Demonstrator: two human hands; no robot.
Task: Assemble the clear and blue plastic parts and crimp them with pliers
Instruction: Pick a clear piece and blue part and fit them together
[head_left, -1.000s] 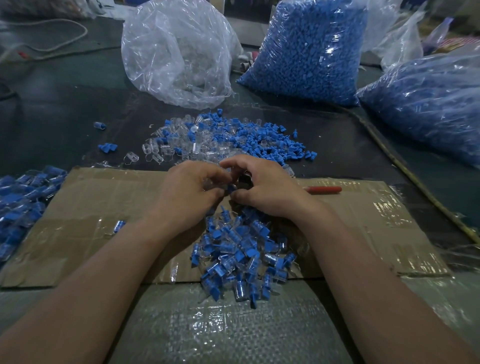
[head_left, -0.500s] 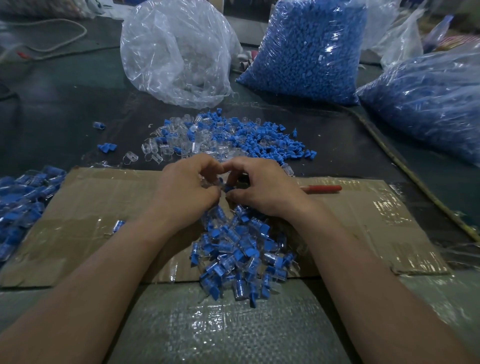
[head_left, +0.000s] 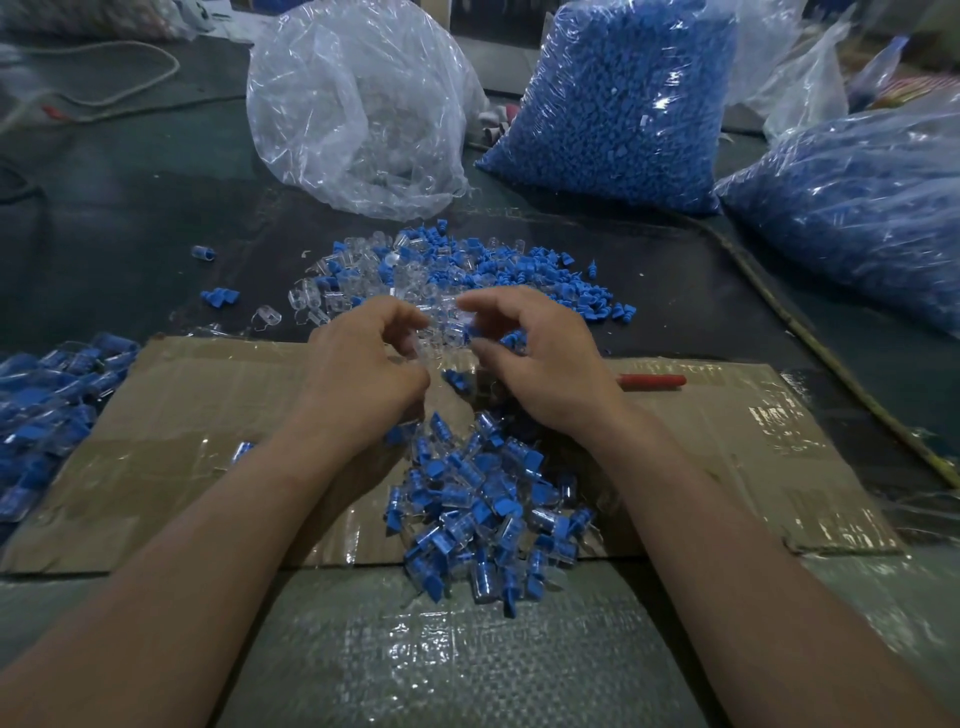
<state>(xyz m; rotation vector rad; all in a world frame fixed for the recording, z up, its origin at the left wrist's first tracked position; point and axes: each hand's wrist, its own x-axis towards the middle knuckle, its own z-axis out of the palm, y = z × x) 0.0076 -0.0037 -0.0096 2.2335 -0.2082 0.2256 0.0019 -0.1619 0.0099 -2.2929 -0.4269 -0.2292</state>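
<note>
Both hands hang just above the far edge of the cardboard sheet (head_left: 182, 447), curled toward each other but apart. The left hand (head_left: 363, 369) has its fingers bent in around what looks like a clear plastic part; the blur makes it hard to say how firmly it is pinched. The right hand (head_left: 540, 358) curls its thumb and fingers close together, and whether they grip a piece I cannot tell. A loose blue part (head_left: 457, 378) lies on the cardboard between them.

Near the wrists, a heap of assembled pieces (head_left: 488, 509), clear shells with blue inserts, spills off the near edge of the cardboard onto the woven surface (head_left: 441, 660). Just right of the right hand a red handle (head_left: 652, 381) lies flat on the cardboard; the rest of the tool is hidden. Far of the hands, a mixed pile of clear and blue parts (head_left: 467, 275) spreads over the dark surface. At the left edge sits another heap of blue-and-clear pieces (head_left: 47, 410). Farther back stand a crumpled clear bag (head_left: 358, 109), a full bag of blue parts (head_left: 618, 98), and another blue-filled bag (head_left: 857, 208) on the right.
</note>
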